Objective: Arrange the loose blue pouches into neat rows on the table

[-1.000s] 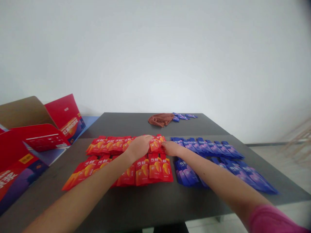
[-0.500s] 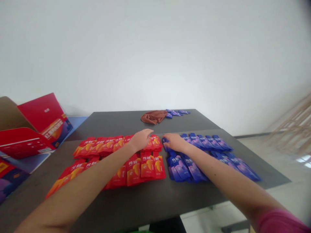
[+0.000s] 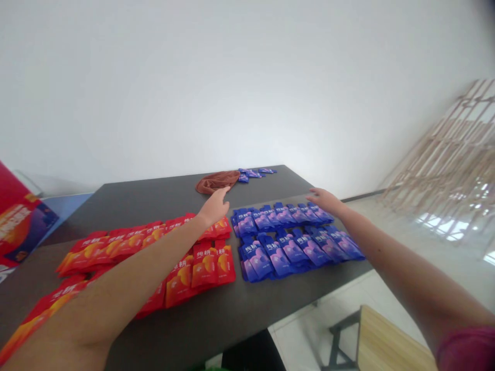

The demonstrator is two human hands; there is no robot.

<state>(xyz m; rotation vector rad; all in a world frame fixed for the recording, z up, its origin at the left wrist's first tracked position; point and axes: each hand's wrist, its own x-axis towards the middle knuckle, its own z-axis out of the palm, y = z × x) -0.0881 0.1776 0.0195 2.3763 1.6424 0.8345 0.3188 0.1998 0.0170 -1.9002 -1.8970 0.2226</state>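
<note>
Two rows of blue pouches with pink-purple fruit prints [image 3: 288,247] lie overlapped on the right half of the dark table. To their left are two rows of red pouches with orange fruit prints [image 3: 204,265], partly covered by my left forearm. My left hand [image 3: 215,207] hovers over the far right corner of the red rows with nothing visible in it, its fingers stretched forward and apart. Past the far right end of the blue rows is my right hand [image 3: 325,200], fingers extended and holding nothing that I can see.
A crumpled brown cloth [image 3: 218,181] lies toward the back of the table [image 3: 154,193]. Several loose blue pouches [image 3: 251,173] are beside it. At the left edge stands a red and blue carton [image 3: 19,221]. A wooden stool [image 3: 386,340] is below on the right.
My right hand has left the near-left end of the far blue row and moved to its right end. The view has turned right; my left hand stays near the red rows' right end.
</note>
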